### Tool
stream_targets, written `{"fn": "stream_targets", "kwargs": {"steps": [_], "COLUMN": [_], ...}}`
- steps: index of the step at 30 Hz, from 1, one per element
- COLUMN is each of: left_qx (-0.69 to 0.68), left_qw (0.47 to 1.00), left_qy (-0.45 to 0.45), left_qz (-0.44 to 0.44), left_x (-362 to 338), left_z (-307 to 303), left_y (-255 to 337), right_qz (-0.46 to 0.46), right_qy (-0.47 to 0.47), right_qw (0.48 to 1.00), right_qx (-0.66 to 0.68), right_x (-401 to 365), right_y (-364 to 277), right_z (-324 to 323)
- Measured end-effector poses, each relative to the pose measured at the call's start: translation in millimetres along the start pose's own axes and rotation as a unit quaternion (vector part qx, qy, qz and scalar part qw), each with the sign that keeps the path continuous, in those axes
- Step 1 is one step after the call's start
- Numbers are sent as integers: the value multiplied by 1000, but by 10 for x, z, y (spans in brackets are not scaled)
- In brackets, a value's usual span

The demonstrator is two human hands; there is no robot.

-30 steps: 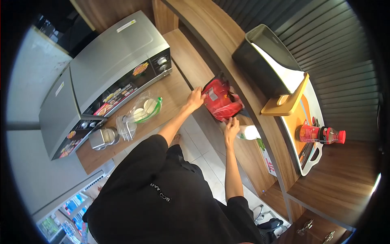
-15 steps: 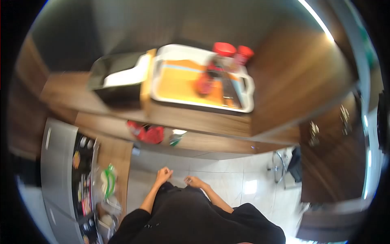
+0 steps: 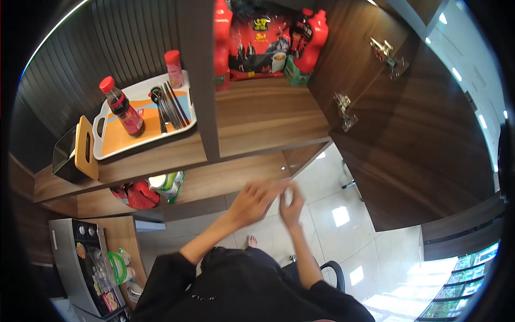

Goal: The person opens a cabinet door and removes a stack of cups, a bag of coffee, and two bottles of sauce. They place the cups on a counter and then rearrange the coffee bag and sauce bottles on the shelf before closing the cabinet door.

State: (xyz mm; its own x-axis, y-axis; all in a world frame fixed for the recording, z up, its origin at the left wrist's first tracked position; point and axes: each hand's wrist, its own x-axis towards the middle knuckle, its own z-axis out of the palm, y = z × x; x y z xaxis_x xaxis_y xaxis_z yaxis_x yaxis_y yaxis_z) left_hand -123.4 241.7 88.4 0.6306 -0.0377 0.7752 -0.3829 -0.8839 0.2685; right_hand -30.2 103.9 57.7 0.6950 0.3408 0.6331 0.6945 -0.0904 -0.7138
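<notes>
In front of the lower shelf (image 3: pixel 214 194), over the tiled floor, my two hands come together with fingertips overlapping. My left hand (image 3: pixel 253 203) is slightly smeared by motion, its fingers stretched toward the right one; no object shows in it. Beside it, my right hand (image 3: pixel 292 205) has its thumb and fingers apart with a gap between, also with nothing visible in it. Beyond them, an open cabinet compartment holds a red and black 3in1 coffee bag (image 3: pixel 258 45) and a red bottle (image 3: pixel 312 43). The open brown door (image 3: pixel 413 145) stands to the right.
On the upper left shelf, a white-rimmed tray (image 3: pixel 145 151) carries a dark sauce bottle (image 3: pixel 125 112), a red-capped shaker (image 3: pixel 173 70), chopsticks and spoons. A dark bin (image 3: pixel 67 161) stands beside it. Red packages (image 3: pixel 137 194) lie below. A drawer unit (image 3: pixel 75 268) is at lower left.
The view has turned right, bringing the compartment with the coffee bag into sight and the tray to the left. Both hands have risen from near the waist and come together.
</notes>
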Motion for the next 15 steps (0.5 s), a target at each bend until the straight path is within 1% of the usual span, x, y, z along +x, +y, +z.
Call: {"fn": "stream_targets", "kwargs": {"steps": [1, 2, 3, 4, 6, 7, 8, 9, 11, 12, 13, 15], "left_qx": [-38, -126, -261, -389, -378, -311, -242, -173, -60, -2, -54, -77], "left_qw": [998, 987, 950, 887, 883, 906, 925, 938, 953, 954, 940, 936], "left_qy": [19, 72, 89, 109, 121, 133, 144, 154, 119, 105, 92, 115], "left_qz": [-47, -68, -148, -224, -250, -253, -256, -256, -273, -280, -323, -324], "left_x": [387, 809, 1091, 1346, 1770, 1929, 2051, 2078, 1958, 2017, 2090, 2192], "left_z": [50, 34, 170, 314, 654, 825, 1011, 1193, 1606, 1648, 1674, 1739], "left_y": [33, 43, 5, -52, -377, -571, -783, -949, -1313, -1405, -1536, -1666], "right_qz": [-37, -12, -24, 5, -46, -53, -61, -69, -90, -103, -79, -109], "right_qy": [10, -15, -2, 5, 3, -61, -121, -179, -187, -189, -233, -179], "right_qw": [999, 999, 999, 993, 995, 997, 987, 966, 951, 942, 929, 950], "right_qx": [15, 47, 46, 117, 84, -2, -88, -174, -230, -258, -277, -230], "right_x": [357, 688, 1009, 1321, 1817, 1986, 2116, 2186, 2266, 2360, 2482, 2643], "right_y": [19, 15, 38, 8, 192, 368, 629, 832, 1039, 1129, 1228, 1408], "right_z": [-86, -153, -151, -121, -10, 39, 104, 149, 223, 269, 319, 400]}}
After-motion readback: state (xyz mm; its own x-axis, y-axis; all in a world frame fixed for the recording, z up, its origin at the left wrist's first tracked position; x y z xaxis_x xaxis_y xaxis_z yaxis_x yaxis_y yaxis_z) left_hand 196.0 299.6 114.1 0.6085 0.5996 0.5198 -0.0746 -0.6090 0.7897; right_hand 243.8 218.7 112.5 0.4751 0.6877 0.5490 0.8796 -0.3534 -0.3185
